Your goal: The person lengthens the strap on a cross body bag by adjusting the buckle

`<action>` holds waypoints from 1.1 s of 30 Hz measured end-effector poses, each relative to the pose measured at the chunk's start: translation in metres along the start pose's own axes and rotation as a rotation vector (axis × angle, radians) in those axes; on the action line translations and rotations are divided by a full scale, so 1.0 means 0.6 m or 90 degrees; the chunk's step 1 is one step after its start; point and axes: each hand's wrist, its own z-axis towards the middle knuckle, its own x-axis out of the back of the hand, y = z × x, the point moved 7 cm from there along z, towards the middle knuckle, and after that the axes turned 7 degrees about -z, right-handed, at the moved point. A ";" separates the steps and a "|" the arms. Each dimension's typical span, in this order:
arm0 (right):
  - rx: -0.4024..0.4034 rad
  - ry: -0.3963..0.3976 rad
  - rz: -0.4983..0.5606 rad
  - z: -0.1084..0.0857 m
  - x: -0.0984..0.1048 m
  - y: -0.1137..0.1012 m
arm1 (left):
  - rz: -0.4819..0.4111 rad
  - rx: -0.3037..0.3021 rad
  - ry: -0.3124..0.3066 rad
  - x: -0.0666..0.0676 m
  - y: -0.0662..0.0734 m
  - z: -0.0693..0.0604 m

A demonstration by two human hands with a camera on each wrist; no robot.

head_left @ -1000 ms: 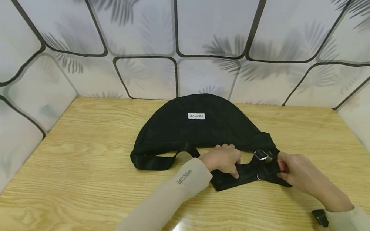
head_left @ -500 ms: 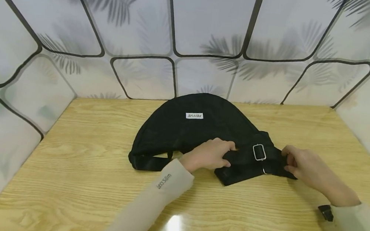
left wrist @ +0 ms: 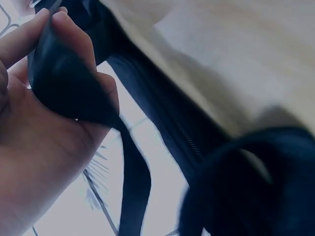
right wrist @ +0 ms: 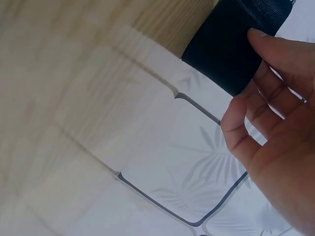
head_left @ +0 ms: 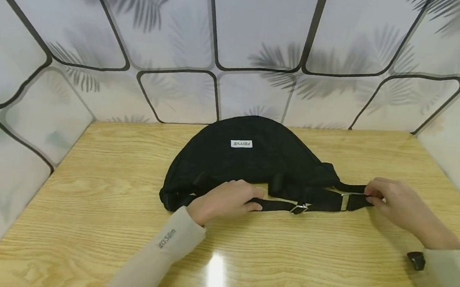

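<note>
A black half-moon shoulder bag (head_left: 249,161) with a small white label (head_left: 241,143) lies on the table, its curved side toward the wall. Along its near side runs the black strap (head_left: 275,205), drawn fairly straight between the hands. My left hand (head_left: 224,203) pinches the strap; in the left wrist view the webbing (left wrist: 69,88) passes between thumb and fingers. At the right end my right hand (head_left: 404,211) pinches the folded strap between thumb and fingers. A metal slider buckle (head_left: 299,209) and a second metal fitting (head_left: 345,202) sit on the strap between both hands.
The wood-grain table (head_left: 94,213) extends around the bag. Patterned fabric walls (head_left: 262,26) stand at the back and both sides. A small black clip-like item (head_left: 416,260) shows at the right sleeve. In the left wrist view, a zipper (left wrist: 172,118) runs along the bag.
My left hand has slid left along the strap, and my right hand has shifted to the right. The bunched strap has been pulled out longer and straighter, with its buckle turned and lower.
</note>
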 end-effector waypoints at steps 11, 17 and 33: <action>0.041 0.026 -0.011 -0.003 0.006 0.007 | 0.040 0.020 0.016 0.000 -0.022 -0.041; 0.051 0.044 -0.027 -0.009 0.011 0.019 | 0.065 0.036 0.034 0.013 -0.037 -0.069; 0.038 0.046 -0.053 -0.021 0.017 0.048 | 0.132 0.014 0.040 0.028 -0.050 -0.133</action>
